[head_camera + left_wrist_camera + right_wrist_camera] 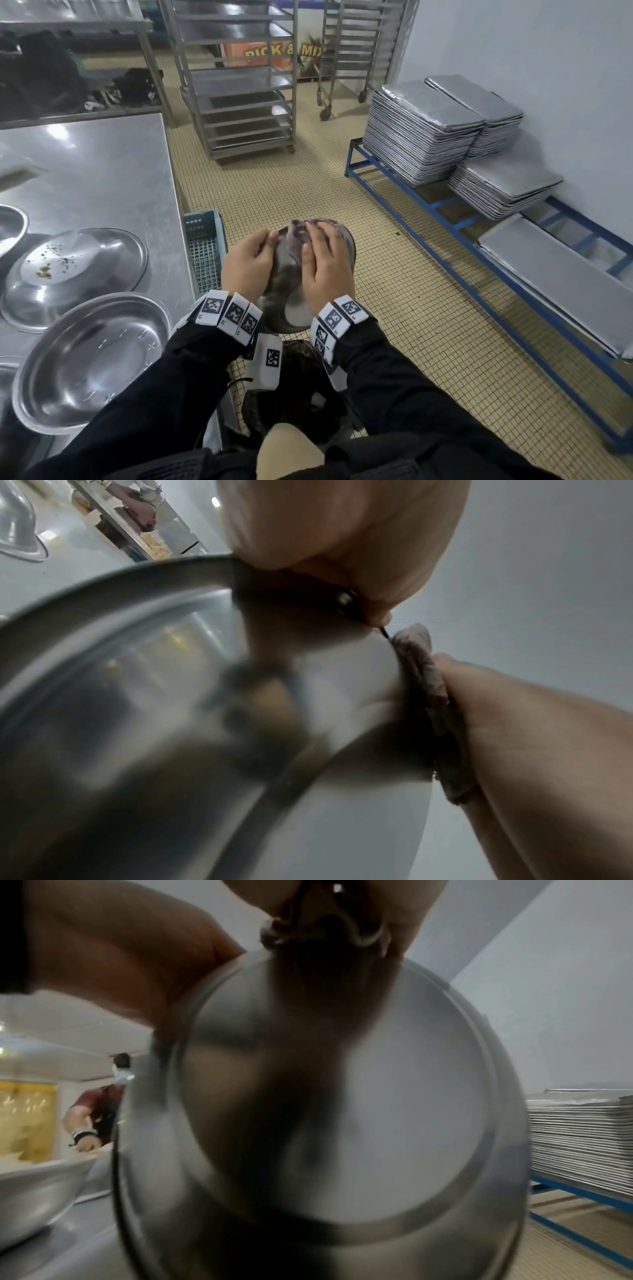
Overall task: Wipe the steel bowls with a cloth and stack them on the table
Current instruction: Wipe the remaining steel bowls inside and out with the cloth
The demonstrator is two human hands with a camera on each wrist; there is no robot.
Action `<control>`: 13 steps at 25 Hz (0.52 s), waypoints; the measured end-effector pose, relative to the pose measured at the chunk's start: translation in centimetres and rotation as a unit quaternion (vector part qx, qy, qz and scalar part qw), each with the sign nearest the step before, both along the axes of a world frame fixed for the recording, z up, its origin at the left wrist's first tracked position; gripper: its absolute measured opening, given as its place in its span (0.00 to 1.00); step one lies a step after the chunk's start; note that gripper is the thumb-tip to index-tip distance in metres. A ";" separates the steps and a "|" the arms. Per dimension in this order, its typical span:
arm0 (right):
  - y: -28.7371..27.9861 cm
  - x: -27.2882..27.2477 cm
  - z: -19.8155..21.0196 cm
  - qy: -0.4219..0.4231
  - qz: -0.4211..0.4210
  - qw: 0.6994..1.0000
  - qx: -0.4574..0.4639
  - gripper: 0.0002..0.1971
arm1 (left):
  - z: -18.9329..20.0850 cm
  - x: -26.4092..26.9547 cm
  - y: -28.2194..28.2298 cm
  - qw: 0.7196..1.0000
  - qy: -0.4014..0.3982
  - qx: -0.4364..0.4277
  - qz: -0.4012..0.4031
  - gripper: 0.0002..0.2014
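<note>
Gripping a steel bowl (286, 274) by its left rim, the left hand (247, 263) holds it tilted above the tiled floor, in front of the person's body and just off the counter's (102, 171) right edge. The right hand (325, 263) lies flat, fingers fairly straight, pressing a purplish cloth (298, 236) against the bowl's far upper part; the left wrist view shows the cloth (428, 696) sandwiched between palm and steel. On the counter to the left sit an upright bowl (92, 359), nearest, and beyond it an overturned bowl (75, 274) with crumbs on its base. A blue crate (205, 253) stands beside the counter. Farther off, stacked trays (421, 133) rest on a blue rack along the wall.
</note>
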State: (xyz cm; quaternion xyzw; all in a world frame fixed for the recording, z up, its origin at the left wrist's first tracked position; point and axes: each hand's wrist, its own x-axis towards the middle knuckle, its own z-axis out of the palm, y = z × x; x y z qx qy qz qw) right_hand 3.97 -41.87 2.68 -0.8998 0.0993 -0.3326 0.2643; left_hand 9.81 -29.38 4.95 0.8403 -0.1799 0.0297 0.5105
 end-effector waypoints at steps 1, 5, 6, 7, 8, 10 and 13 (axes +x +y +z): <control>-0.4 0.3 0.3 0.002 -0.012 1.000 0.020 0.23 | 0.1 0.0 0.1 1.000 0.005 -0.010 0.002 0.17; -3.6 0.5 -0.2 0.104 -0.098 0.961 0.238 0.20 | 0.1 0.3 0.7 0.999 0.013 -0.018 0.023 0.17; -3.9 0.0 -0.5 0.122 -0.106 0.955 0.247 0.19 | 0.2 0.4 0.9 0.999 0.011 -0.013 0.029 0.17; -3.8 -0.6 -0.6 0.123 -0.097 0.959 0.235 0.19 | 0.2 0.5 1.0 0.999 0.010 -0.007 0.035 0.17; -3.3 -1.0 -0.6 0.109 -0.073 0.969 0.211 0.19 | 0.3 0.6 1.0 0.999 0.012 -0.006 0.040 0.18; -1.3 -1.2 0.0 0.064 -0.005 0.988 0.140 0.23 | 0.6 0.6 0.8 0.999 0.016 -0.013 0.045 0.18; 1.3 0.2 0.9 0.028 -0.001 0.999 -0.020 0.26 | 1.3 0.4 0.1 0.999 -0.016 -0.008 0.046 0.18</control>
